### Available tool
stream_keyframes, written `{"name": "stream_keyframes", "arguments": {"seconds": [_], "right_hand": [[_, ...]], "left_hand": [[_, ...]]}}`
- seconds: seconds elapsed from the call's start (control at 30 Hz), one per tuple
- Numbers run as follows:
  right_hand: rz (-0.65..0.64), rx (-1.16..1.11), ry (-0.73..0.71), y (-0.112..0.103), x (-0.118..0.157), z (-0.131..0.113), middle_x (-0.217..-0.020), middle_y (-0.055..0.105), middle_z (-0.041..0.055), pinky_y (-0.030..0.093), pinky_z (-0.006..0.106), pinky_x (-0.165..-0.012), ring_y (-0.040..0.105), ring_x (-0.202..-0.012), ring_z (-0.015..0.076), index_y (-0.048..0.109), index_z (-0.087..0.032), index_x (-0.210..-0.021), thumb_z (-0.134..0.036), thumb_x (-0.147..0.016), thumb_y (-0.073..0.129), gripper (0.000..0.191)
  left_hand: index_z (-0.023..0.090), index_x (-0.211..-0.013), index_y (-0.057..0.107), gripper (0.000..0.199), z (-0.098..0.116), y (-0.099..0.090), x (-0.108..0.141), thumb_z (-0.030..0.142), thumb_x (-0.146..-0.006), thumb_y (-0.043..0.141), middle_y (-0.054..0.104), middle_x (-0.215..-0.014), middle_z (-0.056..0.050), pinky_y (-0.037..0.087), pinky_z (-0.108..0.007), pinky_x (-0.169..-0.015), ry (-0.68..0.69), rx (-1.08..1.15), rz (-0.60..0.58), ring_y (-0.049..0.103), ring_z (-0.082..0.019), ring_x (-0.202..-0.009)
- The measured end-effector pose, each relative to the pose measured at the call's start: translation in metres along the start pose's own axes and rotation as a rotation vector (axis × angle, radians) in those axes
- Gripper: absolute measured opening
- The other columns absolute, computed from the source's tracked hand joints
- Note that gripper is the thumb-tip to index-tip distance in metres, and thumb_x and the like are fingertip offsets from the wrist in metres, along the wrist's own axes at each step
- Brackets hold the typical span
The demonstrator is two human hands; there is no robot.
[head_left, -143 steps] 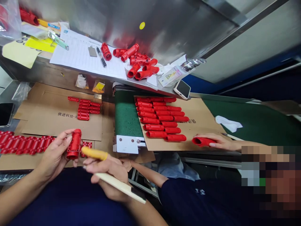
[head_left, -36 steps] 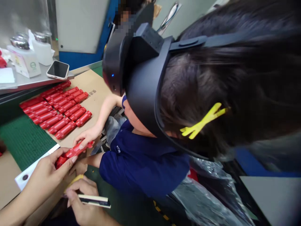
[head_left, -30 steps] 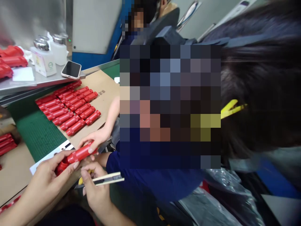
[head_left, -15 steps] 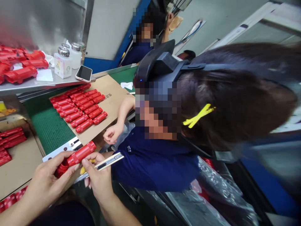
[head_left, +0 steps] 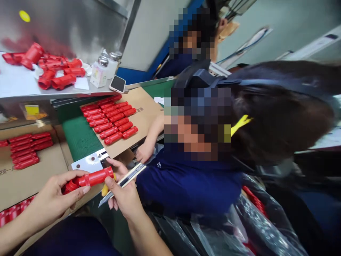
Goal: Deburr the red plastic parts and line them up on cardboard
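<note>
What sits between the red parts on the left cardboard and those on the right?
A green belt and some bare cardboard, as the head view shows.

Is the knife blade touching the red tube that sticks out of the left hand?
Apart. The head view shows the knife blade below the red tube, with background visible between tip and tube.

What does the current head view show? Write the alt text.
The left hand holds red tubes and the right hand, close by, holds a utility knife, blade out. Beyond, similar pieces lie in rows on cardboard over a green belt, beside a co-worker in dark blue.
</note>
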State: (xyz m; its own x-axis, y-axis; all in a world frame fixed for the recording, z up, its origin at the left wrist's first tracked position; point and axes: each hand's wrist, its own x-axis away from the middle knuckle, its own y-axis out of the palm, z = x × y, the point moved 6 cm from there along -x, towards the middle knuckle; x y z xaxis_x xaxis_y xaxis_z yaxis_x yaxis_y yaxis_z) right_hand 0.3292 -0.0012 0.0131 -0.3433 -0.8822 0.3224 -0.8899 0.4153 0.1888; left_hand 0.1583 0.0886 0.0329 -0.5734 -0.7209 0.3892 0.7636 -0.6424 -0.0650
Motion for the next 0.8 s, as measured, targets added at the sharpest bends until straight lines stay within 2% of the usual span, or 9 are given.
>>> {"name": "stream_keyframes", "arguments": {"seconds": [0.07, 0.13, 0.23, 0.37, 0.5, 0.67, 0.8], "right_hand": [[-0.083, 0.006, 0.027, 0.013, -0.001, 0.008, -0.077, 0.076, -0.0032, 0.030, 0.010, -0.026, 0.050, -0.029, 0.0030, 0.058, -0.021, -0.130, -0.065, -0.085, 0.085, 0.068], [-0.113, -0.001, 0.041, 0.027, -0.001, 0.018, -0.080, 0.075, -0.0028, 0.032, 0.010, -0.028, 0.049, -0.030, 0.0019, 0.058, -0.021, -0.121, -0.066, -0.086, 0.084, 0.063], [-0.142, -0.017, 0.048, 0.048, -0.001, 0.031, -0.082, 0.074, -0.0033, 0.037, 0.010, -0.031, 0.048, -0.032, 0.0010, 0.055, -0.023, -0.119, -0.067, -0.087, 0.084, 0.061], [-0.191, -0.031, 0.028, 0.071, -0.005, 0.042, -0.078, 0.071, -0.0054, 0.037, 0.011, -0.032, 0.047, -0.033, 0.0011, 0.055, -0.024, -0.117, -0.067, -0.087, 0.083, 0.060], [-0.260, 0.004, 0.023, 0.087, -0.011, 0.046, -0.076, 0.069, -0.0051, 0.036, 0.012, -0.033, 0.049, -0.035, 0.0029, 0.056, -0.024, -0.118, -0.065, -0.089, 0.083, 0.057], [-0.310, -0.011, 0.038, 0.100, -0.013, 0.053, -0.082, 0.071, -0.0037, 0.038, 0.011, -0.034, 0.050, -0.037, 0.0020, 0.056, -0.023, -0.120, -0.064, -0.089, 0.083, 0.058], [-0.312, -0.027, 0.046, 0.105, -0.012, 0.058, -0.082, 0.071, -0.0040, 0.038, 0.011, -0.033, 0.050, -0.036, 0.0017, 0.055, -0.023, -0.118, -0.065, -0.087, 0.084, 0.060]], "left_hand": [[0.018, -0.118, 0.080, 0.060, -0.013, -0.010, 0.006, 0.063, -0.079, 0.080, 0.057, -0.050, 0.004, 0.033, -0.023, -0.044, -0.049, 0.035, 0.042, 0.048, -0.013, -0.044], [0.017, -0.129, 0.076, 0.069, -0.029, -0.020, 0.011, 0.065, -0.079, 0.081, 0.061, -0.053, 0.003, 0.037, -0.023, -0.046, -0.093, 0.107, 0.092, 0.051, -0.014, -0.045], [0.017, -0.137, 0.070, 0.078, -0.050, -0.034, 0.019, 0.068, -0.079, 0.082, 0.069, -0.063, 0.000, 0.044, -0.025, -0.050, -0.091, 0.210, 0.145, 0.055, -0.015, -0.051], [0.018, -0.141, 0.066, 0.079, -0.067, -0.051, 0.033, 0.069, -0.082, 0.081, 0.072, -0.070, -0.002, 0.040, -0.023, -0.048, -0.069, 0.222, 0.246, 0.050, -0.013, -0.050], [0.016, -0.138, 0.067, 0.079, -0.068, -0.060, 0.046, 0.069, -0.080, 0.082, 0.063, -0.062, 0.002, 0.037, -0.022, -0.045, -0.062, 0.237, 0.338, 0.048, -0.013, -0.049], [0.018, -0.129, 0.071, 0.068, -0.053, -0.063, 0.060, 0.064, -0.080, 0.084, 0.061, -0.060, 0.004, 0.033, -0.020, -0.045, -0.106, 0.278, 0.446, 0.049, -0.013, -0.052], [0.018, -0.128, 0.070, 0.069, -0.047, -0.062, 0.064, 0.064, -0.079, 0.085, 0.057, -0.056, 0.007, 0.031, -0.019, -0.046, -0.111, 0.325, 0.479, 0.046, -0.012, -0.049]]}}
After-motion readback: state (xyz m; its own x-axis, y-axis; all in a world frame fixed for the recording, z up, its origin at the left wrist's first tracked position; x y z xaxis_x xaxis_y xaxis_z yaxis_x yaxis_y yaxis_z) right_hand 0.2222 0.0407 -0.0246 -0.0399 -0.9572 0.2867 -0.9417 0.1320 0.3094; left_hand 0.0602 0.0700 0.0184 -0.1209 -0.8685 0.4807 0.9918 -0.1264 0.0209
